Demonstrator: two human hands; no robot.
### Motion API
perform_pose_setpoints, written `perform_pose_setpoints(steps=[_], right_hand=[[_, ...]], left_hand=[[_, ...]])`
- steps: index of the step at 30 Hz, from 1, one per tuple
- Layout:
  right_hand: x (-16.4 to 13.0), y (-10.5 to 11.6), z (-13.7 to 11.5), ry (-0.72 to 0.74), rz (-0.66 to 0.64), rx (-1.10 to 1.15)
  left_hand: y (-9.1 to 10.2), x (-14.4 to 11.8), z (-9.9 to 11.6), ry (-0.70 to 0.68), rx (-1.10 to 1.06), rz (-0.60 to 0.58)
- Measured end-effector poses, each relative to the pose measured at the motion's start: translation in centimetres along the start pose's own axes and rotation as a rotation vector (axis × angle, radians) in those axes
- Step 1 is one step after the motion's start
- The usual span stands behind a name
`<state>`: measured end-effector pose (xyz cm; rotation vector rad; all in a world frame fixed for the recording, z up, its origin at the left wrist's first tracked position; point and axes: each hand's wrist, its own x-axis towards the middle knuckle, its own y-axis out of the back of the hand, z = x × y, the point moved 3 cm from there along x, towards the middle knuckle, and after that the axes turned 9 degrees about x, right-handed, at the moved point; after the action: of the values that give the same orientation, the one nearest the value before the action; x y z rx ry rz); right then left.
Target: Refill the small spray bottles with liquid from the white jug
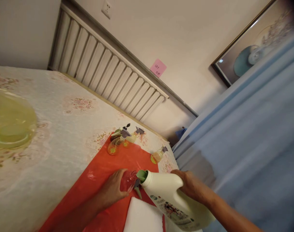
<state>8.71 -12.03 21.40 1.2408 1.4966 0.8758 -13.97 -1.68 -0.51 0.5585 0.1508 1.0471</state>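
Note:
My left hand (112, 190) grips a small clear spray bottle (129, 181) standing on a red plastic sheet (105, 174). My right hand (189, 185) holds the handle of a large white detergent jug (169, 201). The jug is tilted, and its green spout (142, 175) rests right at the small bottle's mouth. Whether liquid is flowing I cannot tell.
Three small spray bottles with yellowish liquid lie farther back: two (120, 140) at the sheet's far edge, one (157, 155) to the right. A white pad (143, 216) lies near me. A translucent yellow container (11, 124) sits at left. Blue curtain (246, 145) hangs at right.

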Motion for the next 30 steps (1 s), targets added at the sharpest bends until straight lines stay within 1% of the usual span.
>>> perform_pose_setpoints(steps=[9, 16, 24, 30], right_hand=[[0.07, -0.09, 0.49, 0.004, -0.001, -0.008], [0.14, 0.01, 0.34, 0.005, -0.003, -0.022], [0.12, 0.03, 0.29, -0.004, -0.003, -0.012], [0.23, -0.02, 0.41, -0.004, 0.0, -0.029]], left_hand=[[-0.53, 0.24, -0.66, -0.016, -0.034, 0.025], [-0.16, 0.06, -0.12, -0.031, -0.023, 0.026], [-0.67, 0.27, -0.88, -0.029, -0.034, 0.038], [-0.47, 0.21, -0.56, -0.022, -0.01, 0.032]])
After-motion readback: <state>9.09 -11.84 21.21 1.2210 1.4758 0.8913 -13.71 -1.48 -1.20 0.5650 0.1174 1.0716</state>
